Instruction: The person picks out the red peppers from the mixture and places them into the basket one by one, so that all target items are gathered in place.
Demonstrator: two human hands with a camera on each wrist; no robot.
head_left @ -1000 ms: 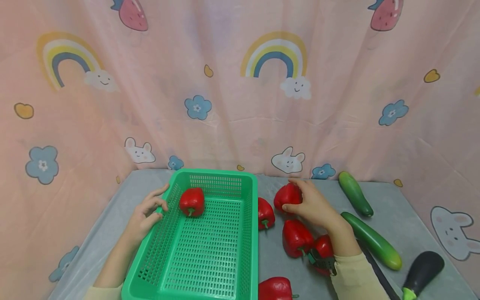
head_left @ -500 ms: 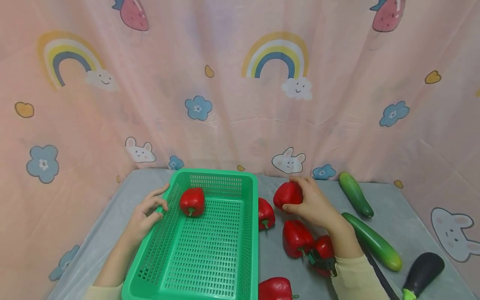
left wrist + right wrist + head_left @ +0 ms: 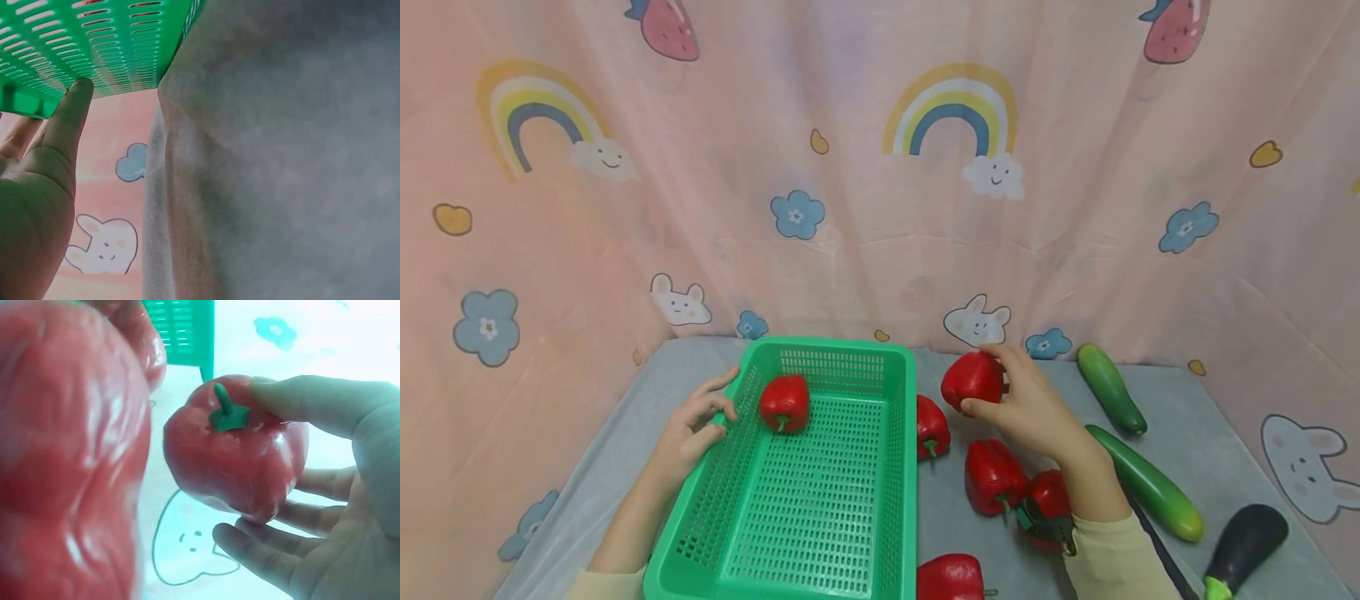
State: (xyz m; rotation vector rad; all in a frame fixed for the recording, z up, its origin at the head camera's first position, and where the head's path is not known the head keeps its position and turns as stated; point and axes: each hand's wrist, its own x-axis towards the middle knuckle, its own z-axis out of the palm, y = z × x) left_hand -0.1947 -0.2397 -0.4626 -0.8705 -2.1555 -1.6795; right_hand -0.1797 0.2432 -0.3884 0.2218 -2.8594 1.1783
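My right hand (image 3: 1033,412) grips a red bell pepper (image 3: 968,380) between thumb and fingers, right of the basket. In the right wrist view this pepper (image 3: 225,456) shows its green stem, with the thumb on top and fingers beneath. My left hand (image 3: 694,427) holds the left rim of a green perforated basket (image 3: 820,508); in the left wrist view a finger (image 3: 74,115) lies against its outer wall. One red bell pepper (image 3: 784,404) sits inside the basket, at the back left.
More red bell peppers (image 3: 995,477) lie on the grey cloth right of the basket, one (image 3: 932,429) close to its wall. Two green cucumbers (image 3: 1142,483) and a dark eggplant (image 3: 1247,542) lie farther right. A patterned pink curtain (image 3: 850,275) hangs behind.
My right hand has raised its bell pepper slightly and shifted it a little left and back. The left hand and basket have stayed put.
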